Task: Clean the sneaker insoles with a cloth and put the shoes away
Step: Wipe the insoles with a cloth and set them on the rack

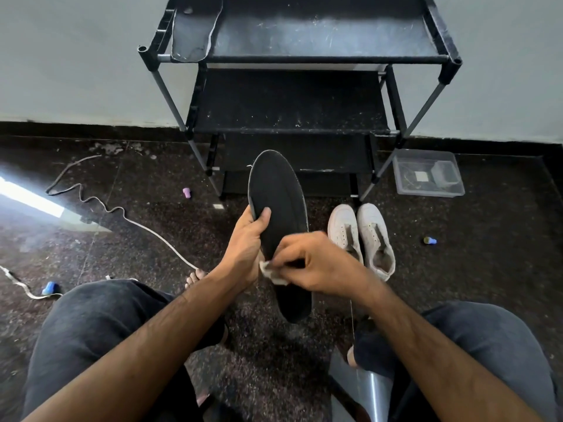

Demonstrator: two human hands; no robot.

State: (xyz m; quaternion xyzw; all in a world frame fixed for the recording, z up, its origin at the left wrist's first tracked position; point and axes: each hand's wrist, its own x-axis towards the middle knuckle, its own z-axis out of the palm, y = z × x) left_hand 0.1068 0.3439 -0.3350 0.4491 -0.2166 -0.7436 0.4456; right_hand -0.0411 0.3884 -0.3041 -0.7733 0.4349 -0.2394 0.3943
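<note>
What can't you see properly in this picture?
Head view:
- Cloth: mostly hidden under the right hand, which is motion-blurred.
- Second insole on the rack: top cut off by the frame edge.
- Box contents: too small and hazy.
- Sneakers' insides: too dim.

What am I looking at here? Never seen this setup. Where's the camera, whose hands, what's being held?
No machine here: a seated person wears one wide-angle camera on the head, looking forward and down, so you see their own arms and knees. The left hand grips a dark insole. The right hand pinches a small white cloth against it. A pair of white sneakers stands on the dark floor to the right. Ahead is a black shoe rack, with a second insole lying on its top shelf. A clear plastic box sits beside the rack.
</note>
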